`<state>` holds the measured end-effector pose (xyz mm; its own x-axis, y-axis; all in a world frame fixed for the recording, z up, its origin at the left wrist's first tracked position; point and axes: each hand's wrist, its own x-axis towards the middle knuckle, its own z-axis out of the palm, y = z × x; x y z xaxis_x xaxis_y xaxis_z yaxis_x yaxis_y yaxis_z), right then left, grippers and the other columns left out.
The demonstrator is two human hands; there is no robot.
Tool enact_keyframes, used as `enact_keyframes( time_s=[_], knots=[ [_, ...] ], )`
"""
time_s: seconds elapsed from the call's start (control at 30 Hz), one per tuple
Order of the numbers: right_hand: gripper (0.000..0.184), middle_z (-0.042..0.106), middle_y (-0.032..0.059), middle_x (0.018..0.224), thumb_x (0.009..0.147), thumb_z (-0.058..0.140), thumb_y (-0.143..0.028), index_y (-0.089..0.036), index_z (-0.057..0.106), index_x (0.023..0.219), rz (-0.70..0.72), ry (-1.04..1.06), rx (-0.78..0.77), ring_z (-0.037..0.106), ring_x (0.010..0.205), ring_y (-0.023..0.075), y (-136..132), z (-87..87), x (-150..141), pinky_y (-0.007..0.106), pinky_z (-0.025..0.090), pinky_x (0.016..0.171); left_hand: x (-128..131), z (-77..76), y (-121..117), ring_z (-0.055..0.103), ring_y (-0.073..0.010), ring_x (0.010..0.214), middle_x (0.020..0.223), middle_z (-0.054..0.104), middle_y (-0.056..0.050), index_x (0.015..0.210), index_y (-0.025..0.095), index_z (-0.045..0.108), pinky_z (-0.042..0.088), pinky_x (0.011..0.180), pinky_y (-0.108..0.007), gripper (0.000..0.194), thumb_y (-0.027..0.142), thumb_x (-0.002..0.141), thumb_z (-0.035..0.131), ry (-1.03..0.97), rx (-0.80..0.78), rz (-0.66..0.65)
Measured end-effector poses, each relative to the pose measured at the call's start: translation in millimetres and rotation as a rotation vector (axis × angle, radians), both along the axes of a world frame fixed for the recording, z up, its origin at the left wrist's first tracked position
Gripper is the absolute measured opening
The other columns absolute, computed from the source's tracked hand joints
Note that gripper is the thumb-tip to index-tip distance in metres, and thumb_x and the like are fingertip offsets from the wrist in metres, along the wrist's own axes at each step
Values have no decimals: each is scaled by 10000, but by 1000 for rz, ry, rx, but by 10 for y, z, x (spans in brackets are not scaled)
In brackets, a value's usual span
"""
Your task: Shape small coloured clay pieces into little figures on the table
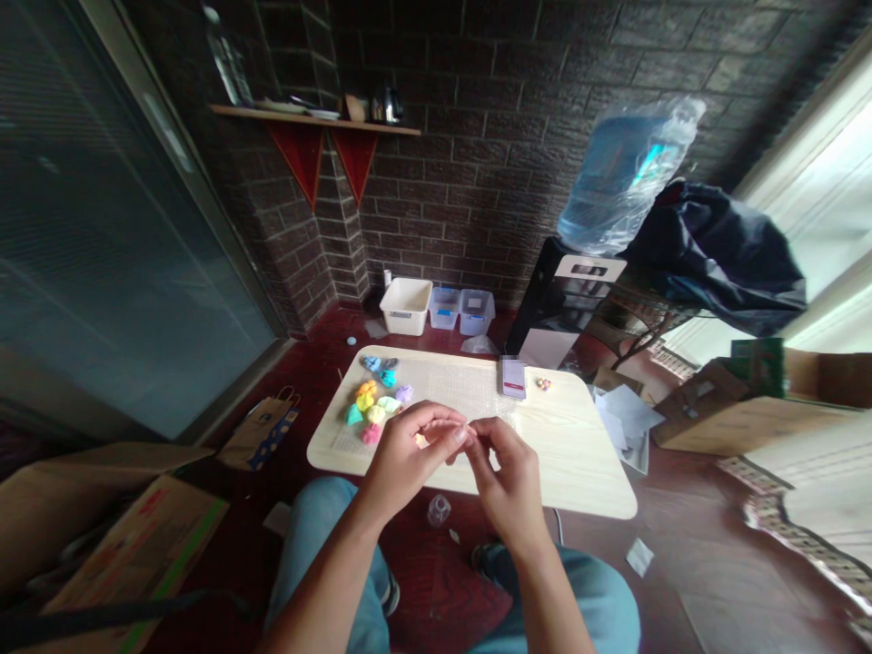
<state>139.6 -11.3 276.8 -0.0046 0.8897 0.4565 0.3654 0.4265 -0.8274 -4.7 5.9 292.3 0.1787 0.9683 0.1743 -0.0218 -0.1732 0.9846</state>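
Observation:
Above the near edge of a low, pale wooden table, my left hand and my right hand meet at the fingertips. Both are closed in a pinch. Whatever lies between the fingers is too small and covered to make out. Just left of my left hand are several soft, clay-like lumps: a pink one, a green one, an orange one, a purple one and a teal one. Beyond my right hand lies a phone, with a small multicoloured cluster beside it.
A clear textured sheet covers part of the table. Behind stand a white bin, clear plastic boxes and a water dispenser. Cardboard boxes flank me. A clear plastic cup is on the floor.

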Motion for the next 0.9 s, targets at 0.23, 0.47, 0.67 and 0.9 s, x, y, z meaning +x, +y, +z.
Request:
enact_keyframes(
  time_s=[0.23,0.47,0.67,0.9],
  knots=[
    [126,666,9,778,903,579,-328,-208,616,889,98,207,-164,582,690,140,-21,-45,-30,259,444,659,4,-39,21,539,-95,597,710,629,-5,829,166,602,444,607,-221,188,347,873,574,40,29,17],
    [190,651,15,751,907,559,-361,-195,607,828,61,212,-191,579,687,143,11,-93,-46,259,442,648,43,-106,18,534,-94,572,616,582,22,836,169,578,464,632,-233,181,343,885,564,-56,9,29],
    [203,602,-2,700,929,518,-356,-199,575,812,18,114,-119,538,639,132,36,-58,-21,252,417,613,-3,-93,24,632,-143,725,797,669,-22,1023,175,606,508,707,-260,260,341,826,642,-70,-54,-22],
    [187,667,30,817,873,609,-378,-198,612,923,110,303,-227,605,745,160,30,-48,-44,270,476,679,20,-73,23,662,-170,786,852,716,-68,883,150,634,531,752,-280,201,334,806,664,-119,-78,26]
  ],
)
